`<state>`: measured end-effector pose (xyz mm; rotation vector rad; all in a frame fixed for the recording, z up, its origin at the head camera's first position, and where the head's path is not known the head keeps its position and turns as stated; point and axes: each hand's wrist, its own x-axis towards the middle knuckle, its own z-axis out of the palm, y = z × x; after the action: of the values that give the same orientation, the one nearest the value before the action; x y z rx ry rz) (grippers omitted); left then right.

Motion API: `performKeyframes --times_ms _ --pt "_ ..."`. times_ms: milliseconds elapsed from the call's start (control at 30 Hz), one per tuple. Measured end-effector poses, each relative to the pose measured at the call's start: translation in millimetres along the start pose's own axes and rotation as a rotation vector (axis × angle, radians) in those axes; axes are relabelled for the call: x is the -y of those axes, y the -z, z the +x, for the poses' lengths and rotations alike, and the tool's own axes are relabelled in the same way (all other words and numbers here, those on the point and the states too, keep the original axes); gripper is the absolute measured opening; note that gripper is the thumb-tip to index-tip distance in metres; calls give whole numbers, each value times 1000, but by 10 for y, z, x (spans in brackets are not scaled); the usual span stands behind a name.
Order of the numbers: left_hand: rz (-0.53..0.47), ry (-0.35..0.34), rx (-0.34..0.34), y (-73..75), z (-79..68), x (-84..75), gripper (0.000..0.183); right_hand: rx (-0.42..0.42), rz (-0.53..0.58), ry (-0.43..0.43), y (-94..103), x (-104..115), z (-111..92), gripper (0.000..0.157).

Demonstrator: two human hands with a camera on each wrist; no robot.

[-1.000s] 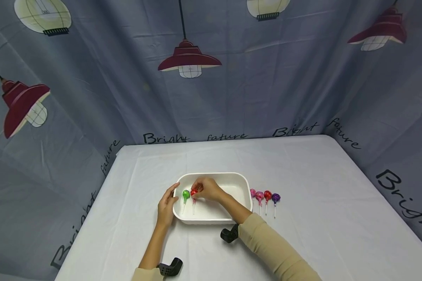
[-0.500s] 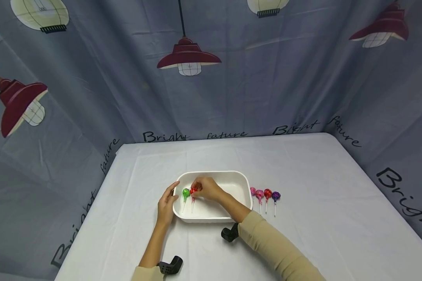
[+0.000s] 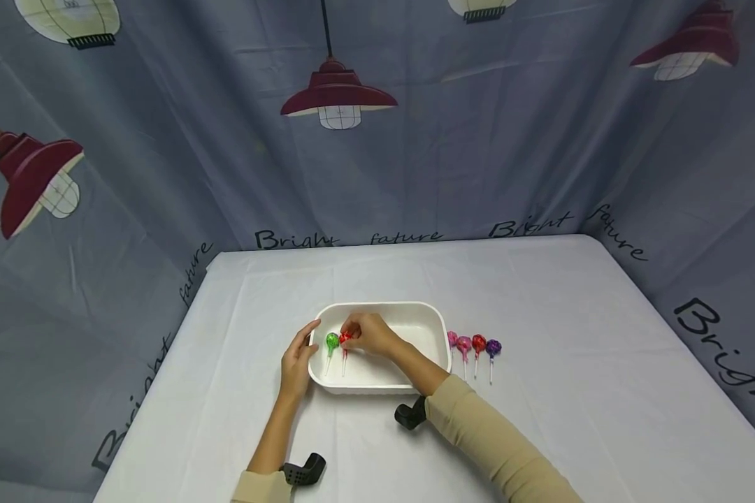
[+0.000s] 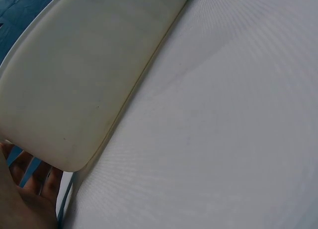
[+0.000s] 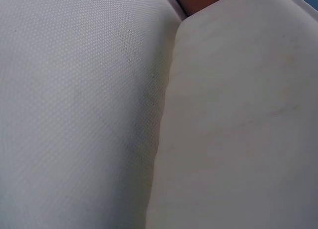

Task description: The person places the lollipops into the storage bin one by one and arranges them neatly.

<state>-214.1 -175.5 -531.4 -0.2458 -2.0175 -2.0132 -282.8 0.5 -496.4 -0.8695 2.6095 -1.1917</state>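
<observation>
The step seems to be placing the red lollipop (image 3: 344,339), which the fingers of the right hand (image 3: 372,334) pinch, beside the green lollipop (image 3: 332,341) in the white tray (image 3: 384,376), whose end the left hand (image 3: 296,363) touches (fingers apart), so next probably a gentle release is needed.

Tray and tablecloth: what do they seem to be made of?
Tray: probably plastic, smooth and low-gloss white; rounded corners and unbroken walls suggest moulding. Tablecloth: likely woven fabric, matte white; creases and a fine weave show, though the fibre can't be told.
</observation>
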Motion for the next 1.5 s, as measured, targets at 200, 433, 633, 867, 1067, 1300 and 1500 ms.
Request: performKeyframes --times_ms 200,433,633,867,1067,1300,1500 --pt "1 5 19 -27 -2 -199 43 10 8 -2 26 -7 15 22" --pt "27 27 18 -47 -17 -296 43 -3 35 -11 75 -17 0 25" --pt "10 24 17 -48 -23 -291 43 -57 86 -10 112 13 -44 24" --pt "-1 18 18 -46 -15 -288 44 -91 109 39 212 97 -97 28" --pt "-18 23 18 -45 -13 -270 44 -139 156 34 332 190 -213 30" --pt "-6 12 18 -44 -18 -272 44 -240 293 -6 536 203 -451 33" --pt "4 26 18 -43 -9 -272 44 -344 425 -2 795 120 -652 33"
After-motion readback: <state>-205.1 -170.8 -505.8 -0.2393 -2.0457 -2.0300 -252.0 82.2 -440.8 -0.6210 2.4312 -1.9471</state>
